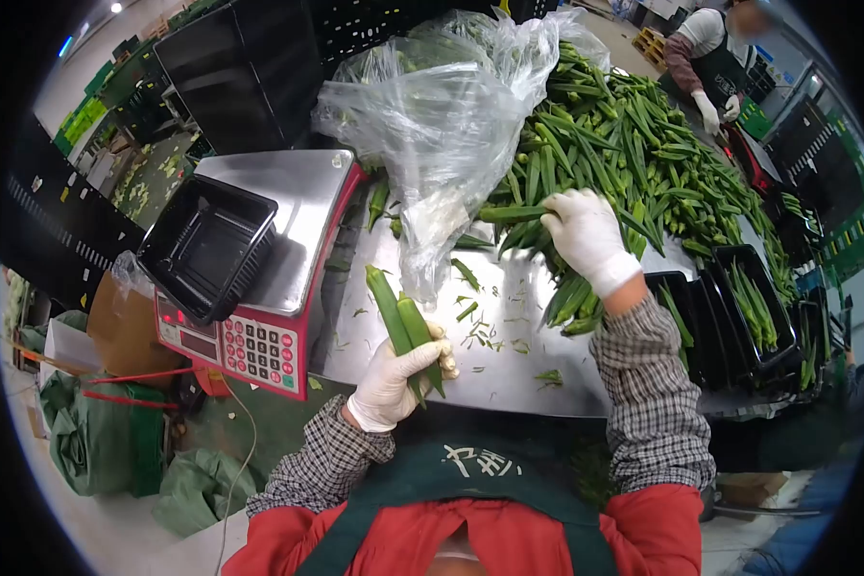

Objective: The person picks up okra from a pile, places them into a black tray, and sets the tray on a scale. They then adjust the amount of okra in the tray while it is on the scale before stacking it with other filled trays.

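Note:
My left hand (402, 374), in a white glove, is closed round a couple of okra pods (400, 317) above the near edge of the metal table (566, 374). Farther right, my gloved right hand (586, 238) pinches one okra pod (514, 214) by its end, at the edge of the large okra pile (634, 144). A crumpled clear plastic bag (442, 115) lies against the pile. On the scale's steel plate (302, 178) to the left rests a black tray (211, 240) with nothing in it, tilted and overhanging the keypad side.
Black trays (754, 307) with okra stand at the right. Small okra scraps (480, 331) are scattered on the metal. A co-worker (715, 58) in white gloves stands at the back right. Black crates (250, 67) rise behind the scale, and green bags (96, 432) lie lower left.

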`<state>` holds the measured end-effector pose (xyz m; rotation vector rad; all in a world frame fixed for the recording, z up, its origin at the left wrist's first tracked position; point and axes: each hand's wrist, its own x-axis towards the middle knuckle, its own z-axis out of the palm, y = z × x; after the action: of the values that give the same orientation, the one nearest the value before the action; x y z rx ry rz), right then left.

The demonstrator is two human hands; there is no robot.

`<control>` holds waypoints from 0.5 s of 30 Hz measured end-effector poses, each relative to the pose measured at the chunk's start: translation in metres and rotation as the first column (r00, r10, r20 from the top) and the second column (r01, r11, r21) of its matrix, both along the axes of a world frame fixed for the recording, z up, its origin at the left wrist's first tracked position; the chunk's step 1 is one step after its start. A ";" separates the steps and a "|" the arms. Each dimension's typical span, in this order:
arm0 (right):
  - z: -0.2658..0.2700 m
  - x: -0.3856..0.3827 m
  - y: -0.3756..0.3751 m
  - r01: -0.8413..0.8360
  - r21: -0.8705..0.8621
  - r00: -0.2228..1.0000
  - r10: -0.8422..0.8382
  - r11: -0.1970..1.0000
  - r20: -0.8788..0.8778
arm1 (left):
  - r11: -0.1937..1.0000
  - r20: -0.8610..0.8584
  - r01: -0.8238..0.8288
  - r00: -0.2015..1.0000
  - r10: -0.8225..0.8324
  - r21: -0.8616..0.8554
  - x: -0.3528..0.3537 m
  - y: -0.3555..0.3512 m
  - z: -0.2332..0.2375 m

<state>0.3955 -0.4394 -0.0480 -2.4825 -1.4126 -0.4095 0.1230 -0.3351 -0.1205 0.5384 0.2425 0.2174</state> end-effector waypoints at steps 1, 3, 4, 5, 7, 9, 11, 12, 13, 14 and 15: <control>0.002 -0.007 -0.011 -0.041 0.058 0.987 0.049 0.997 -0.154 | 1.000 0.017 -0.004 1.000 0.004 -0.015 0.002 -0.002 0.000; 0.014 -0.031 -0.029 0.007 0.126 0.843 0.062 0.992 -0.535 | 1.000 0.057 0.012 0.998 -0.011 -0.024 0.009 -0.006 -0.001; 0.018 -0.040 -0.037 -0.010 0.169 0.799 0.109 0.986 -0.592 | 0.999 0.067 0.022 0.998 -0.020 -0.023 0.011 -0.008 -0.001; 0.019 -0.047 -0.045 -0.025 0.214 0.748 0.160 0.977 -0.644 | 0.999 0.075 0.028 0.997 -0.027 -0.021 0.013 -0.010 0.000; 0.016 -0.059 -0.056 -0.016 0.286 0.694 0.216 0.958 -0.687 | 1.000 0.052 0.020 0.998 -0.019 -0.004 0.015 -0.015 0.004; 0.020 -0.071 -0.065 0.031 0.294 0.566 0.225 0.955 -0.793 | 1.000 0.026 0.009 1.000 -0.010 0.017 0.015 -0.019 0.010; 0.013 -0.078 -0.073 0.082 0.343 0.467 0.268 0.936 -0.843 | 1.000 0.028 -0.007 1.000 0.007 0.028 0.018 -0.022 0.015; 0.011 -0.081 -0.076 0.111 0.364 0.415 0.290 0.925 -0.863 | 1.000 0.038 -0.011 0.999 0.010 0.029 0.021 -0.024 0.018; 0.012 -0.084 -0.081 0.095 0.355 0.452 0.277 0.930 -0.848 | 0.999 0.047 -0.012 0.999 0.010 0.029 0.022 -0.026 0.021; 0.016 -0.085 -0.087 0.082 0.345 0.490 0.263 0.935 -0.831 | 1.000 0.053 -0.004 0.999 0.003 0.031 0.024 -0.026 0.019; 0.022 -0.088 -0.096 0.075 0.333 0.528 0.246 0.940 -0.813 | 1.000 0.054 -0.003 0.999 0.002 0.023 0.025 -0.028 0.018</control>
<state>0.3078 -0.5356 -0.0265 -1.8313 -0.9073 0.5272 0.1485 -0.3635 -0.1023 0.5543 0.1883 0.2373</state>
